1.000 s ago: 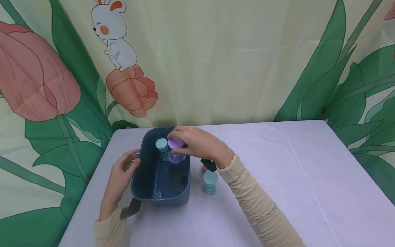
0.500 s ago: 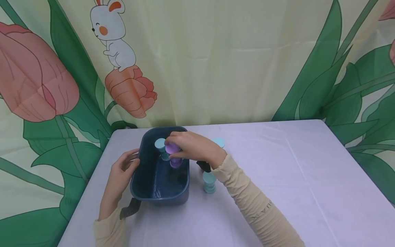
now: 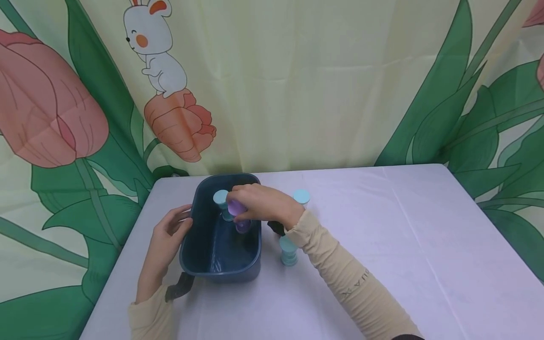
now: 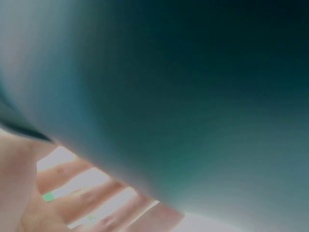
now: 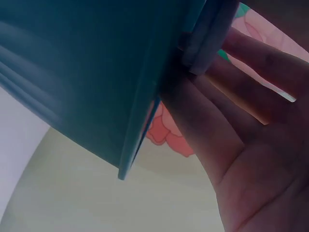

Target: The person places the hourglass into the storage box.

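Observation:
A dark blue plastic bin (image 3: 221,274) stands on the table. My left hand (image 3: 167,238) rests against its left wall, fingertips and thumb touching the outside; in the left wrist view the fingers (image 4: 87,200) lie spread along the wall. My right hand (image 3: 265,203) reaches over the right rim and pinches a purple spool-shaped piece (image 3: 236,208) with a wide round top, held inside the bin. Its lower part shows beneath the fingers; whether it touches the floor, I cannot tell. Beside it in the bin stands a light blue piece (image 3: 220,198) of similar shape.
Right of the bin, a light blue spool-shaped piece (image 3: 289,250) stands near the right forearm, and another light blue piece (image 3: 301,196) stands farther back. A white cloth covers the table (image 3: 382,264). Behind it hangs a printed curtain (image 3: 297,94).
My right hand, with the purple piece, has moved slightly toward me within the bin and lower. The farther light blue piece on the table has come into fuller view. My left hand stays put.

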### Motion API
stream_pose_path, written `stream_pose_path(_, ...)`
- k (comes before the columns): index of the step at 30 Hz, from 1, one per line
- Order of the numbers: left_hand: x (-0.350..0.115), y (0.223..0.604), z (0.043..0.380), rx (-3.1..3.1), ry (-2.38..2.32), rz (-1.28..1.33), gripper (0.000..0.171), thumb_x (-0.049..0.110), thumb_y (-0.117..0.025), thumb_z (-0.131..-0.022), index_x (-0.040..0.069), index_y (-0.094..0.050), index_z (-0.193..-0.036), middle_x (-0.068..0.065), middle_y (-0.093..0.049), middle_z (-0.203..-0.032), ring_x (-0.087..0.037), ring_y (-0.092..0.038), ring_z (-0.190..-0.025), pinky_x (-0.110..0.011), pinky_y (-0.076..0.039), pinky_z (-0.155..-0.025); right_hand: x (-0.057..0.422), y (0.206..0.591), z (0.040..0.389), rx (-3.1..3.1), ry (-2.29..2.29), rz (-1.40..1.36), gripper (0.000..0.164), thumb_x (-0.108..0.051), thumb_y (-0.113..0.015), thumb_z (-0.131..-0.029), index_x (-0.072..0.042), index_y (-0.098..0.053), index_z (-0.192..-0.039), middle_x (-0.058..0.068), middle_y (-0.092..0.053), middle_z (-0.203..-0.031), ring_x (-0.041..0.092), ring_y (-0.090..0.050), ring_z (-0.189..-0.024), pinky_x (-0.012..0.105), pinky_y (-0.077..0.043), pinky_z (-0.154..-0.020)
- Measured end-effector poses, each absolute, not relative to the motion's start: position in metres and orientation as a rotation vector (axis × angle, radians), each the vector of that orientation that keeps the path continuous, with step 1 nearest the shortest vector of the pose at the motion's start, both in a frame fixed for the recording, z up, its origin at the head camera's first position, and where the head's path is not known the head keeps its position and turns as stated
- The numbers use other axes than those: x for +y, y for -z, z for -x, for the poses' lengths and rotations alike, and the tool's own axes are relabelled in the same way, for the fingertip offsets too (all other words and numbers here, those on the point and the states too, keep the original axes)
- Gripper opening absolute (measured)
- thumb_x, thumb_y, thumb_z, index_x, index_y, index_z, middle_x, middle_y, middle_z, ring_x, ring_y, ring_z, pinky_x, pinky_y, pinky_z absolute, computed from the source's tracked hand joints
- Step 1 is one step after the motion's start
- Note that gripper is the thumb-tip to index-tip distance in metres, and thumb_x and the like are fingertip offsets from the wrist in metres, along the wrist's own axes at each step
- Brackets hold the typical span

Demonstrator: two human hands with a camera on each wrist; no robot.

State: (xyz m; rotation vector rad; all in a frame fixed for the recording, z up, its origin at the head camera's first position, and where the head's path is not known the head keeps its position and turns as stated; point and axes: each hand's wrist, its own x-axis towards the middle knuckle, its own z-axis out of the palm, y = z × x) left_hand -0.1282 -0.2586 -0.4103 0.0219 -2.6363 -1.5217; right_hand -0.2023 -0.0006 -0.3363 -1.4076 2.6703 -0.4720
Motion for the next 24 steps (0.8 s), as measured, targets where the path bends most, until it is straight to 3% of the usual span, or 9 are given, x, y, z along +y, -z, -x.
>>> stream_pose_path(9,-0.259,0.410,0.128,-2.635,1.529,-0.017,0.049,0.040,-0.056,-0.101,0.016,-0.050,-0.144,-0.010,-0.058,-0.137,-0.025,-0.055,-0.124,-0.010,-0.043,-0.089,-0.005,0.343,0.204,2.643,0.414,1.368,0.037,-0.024,-0.081,-0.084,-0.012,-0.069,-0.117,0.001,-0.068,-0.110,0.014,-0.066,-0.099,0.026,-0.054,-0.091)
stream_pose_path(18,-0.259,0.410,0.128,-2.639,1.513,-0.020,0.048,0.039,-0.056,-0.101,0.017,-0.051,-0.143,-0.009,-0.059,-0.136,-0.013,-0.056,-0.118,-0.011,-0.043,-0.090,-0.009,0.349,0.204,2.638,0.348,1.398,0.035,-0.023,-0.082,-0.083,-0.012,-0.070,-0.114,0.001,-0.070,-0.108,0.014,-0.066,-0.099,0.026,-0.054,-0.092)
stream_pose_path(20,-0.259,0.410,0.128,-2.640,1.508,-0.020,0.048,0.038,-0.056,-0.101,0.017,-0.051,-0.143,-0.009,-0.059,-0.136,-0.017,-0.057,-0.120,-0.017,-0.045,-0.095,-0.010,0.350,0.205,2.641,0.323,1.405,0.034,-0.023,-0.082,-0.083,-0.012,-0.071,-0.113,0.001,-0.070,-0.107,0.014,-0.065,-0.099,0.025,-0.054,-0.092)
stream_pose_path(24,-0.258,0.411,0.128,-2.634,1.514,-0.018,0.048,0.037,-0.055,-0.101,0.015,-0.050,-0.144,-0.011,-0.058,-0.137,-0.025,-0.056,-0.124,-0.042,-0.047,-0.104,-0.011,0.354,0.206,2.652,0.275,1.415,0.033,-0.023,-0.083,-0.082,-0.012,-0.071,-0.111,0.000,-0.070,-0.104,0.013,-0.064,-0.097,0.024,-0.053,-0.090)
